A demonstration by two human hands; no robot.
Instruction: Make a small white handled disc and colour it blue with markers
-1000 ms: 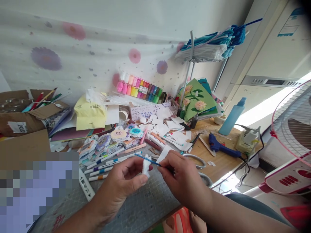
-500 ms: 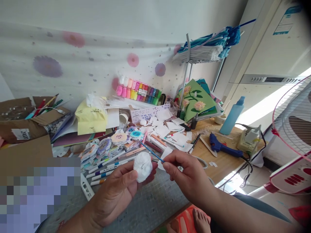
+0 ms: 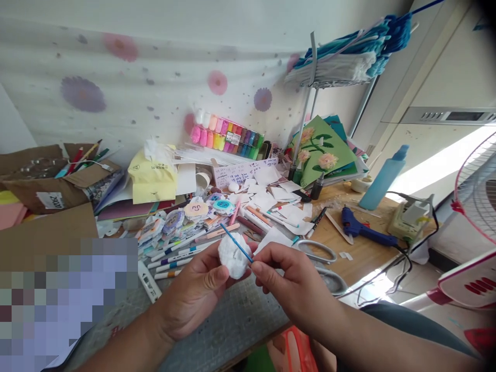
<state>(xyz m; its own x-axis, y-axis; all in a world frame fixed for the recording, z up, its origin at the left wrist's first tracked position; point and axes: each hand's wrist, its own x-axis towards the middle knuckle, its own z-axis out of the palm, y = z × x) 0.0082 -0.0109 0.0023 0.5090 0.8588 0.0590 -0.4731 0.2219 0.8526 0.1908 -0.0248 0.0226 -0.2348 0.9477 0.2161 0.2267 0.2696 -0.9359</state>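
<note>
My left hand (image 3: pixel 194 297) is closed around a white, rounded, lumpy piece (image 3: pixel 231 262), with thumb and fingers at its edge. What it is made of I cannot tell for sure; its surface looks soft and crumpled. Pinched between thumb and forefinger of my right hand (image 3: pixel 294 276) is a thin blue stick (image 3: pixel 231 235), slanting up to the left across the upper side of the white piece. Whether the stick touches it is unclear. Behind both hands lie several markers (image 3: pixel 182 258) and small paper cutouts with drawn faces (image 3: pixel 196 208).
Scissors (image 3: pixel 320 250) lie just right of my right hand, near a blue glue gun (image 3: pixel 362 228) and a blue spray bottle (image 3: pixel 383 178). White paper scraps (image 3: pixel 287 211) cover the table's middle. A cardboard box (image 3: pixel 33 188) stands left, a fan (image 3: pixel 473 276) right.
The blue stick has come left, from beside the white piece to across it, and my hands are closer together. The view has shifted, bringing the scissors more into sight.
</note>
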